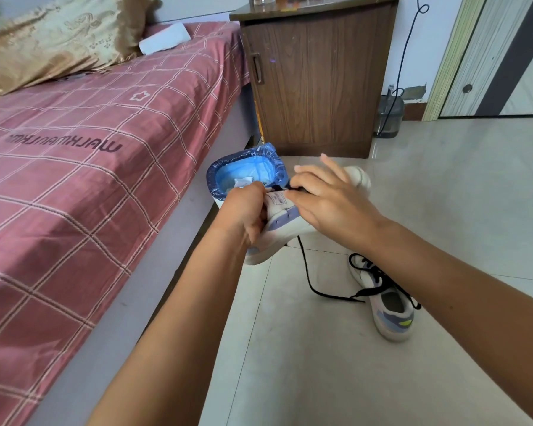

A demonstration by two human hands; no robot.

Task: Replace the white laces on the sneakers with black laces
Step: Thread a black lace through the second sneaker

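A white sneaker with purple trim is held up in the air over the floor. My left hand grips its tongue and side. My right hand lies over the top of the shoe, its thumb and forefinger pinching a black lace at the eyelets; the other fingers are spread. The lace's free end hangs down and trails across the floor. A second white sneaker with black laces threaded lies on the tiles at the right.
A small bin with a blue liner stands just behind the held shoe, beside a bed with a red checked sheet. A brown wooden cabinet stands beyond. Pale floor tiles spread below.
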